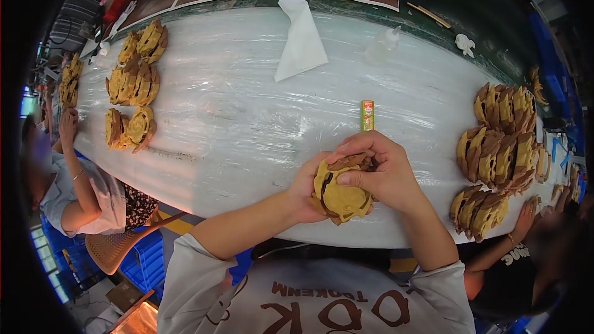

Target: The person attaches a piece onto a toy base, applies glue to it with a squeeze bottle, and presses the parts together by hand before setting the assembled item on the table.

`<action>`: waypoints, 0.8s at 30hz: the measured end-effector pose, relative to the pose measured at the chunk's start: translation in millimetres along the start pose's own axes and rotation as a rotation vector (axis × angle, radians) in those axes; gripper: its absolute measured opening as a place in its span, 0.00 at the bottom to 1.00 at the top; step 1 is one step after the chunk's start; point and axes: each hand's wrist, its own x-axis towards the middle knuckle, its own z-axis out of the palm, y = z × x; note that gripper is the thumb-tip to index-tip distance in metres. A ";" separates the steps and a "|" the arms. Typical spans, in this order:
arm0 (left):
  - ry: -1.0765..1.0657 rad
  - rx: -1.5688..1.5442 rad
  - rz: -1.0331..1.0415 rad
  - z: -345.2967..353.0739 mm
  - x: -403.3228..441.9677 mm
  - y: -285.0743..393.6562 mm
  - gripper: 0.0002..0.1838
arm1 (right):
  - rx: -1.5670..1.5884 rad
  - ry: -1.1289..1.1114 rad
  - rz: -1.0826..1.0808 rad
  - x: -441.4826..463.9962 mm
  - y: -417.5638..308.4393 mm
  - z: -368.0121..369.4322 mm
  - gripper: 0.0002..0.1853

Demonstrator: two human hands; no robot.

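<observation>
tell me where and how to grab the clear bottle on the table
Grip the wide body of the clear bottle, probably with the right hand once it is free of the yellow-and-brown piece, coming from the person's near side. The broad body is toward them and the narrow nozzle points away, so that grip should leave the nozzle clear.

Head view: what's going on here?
A person's left hand cradles a yellow-and-brown piece at the plastic-covered table while the right hand grips its other side, thumb on its face. Similar pieces sit in groups toward both sides of the table. A small green strip lies just beyond the hands.
</observation>
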 end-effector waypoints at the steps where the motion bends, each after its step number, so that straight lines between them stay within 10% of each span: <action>1: -0.003 0.007 -0.001 0.0 -0.2 0.1 0.28 | -0.013 0.004 0.005 -0.2 -0.9 0.1 0.19; 24: -0.065 0.049 0.013 9.9 -4.7 0.1 0.26 | -0.043 0.022 0.009 -5.8 -4.3 3.7 0.18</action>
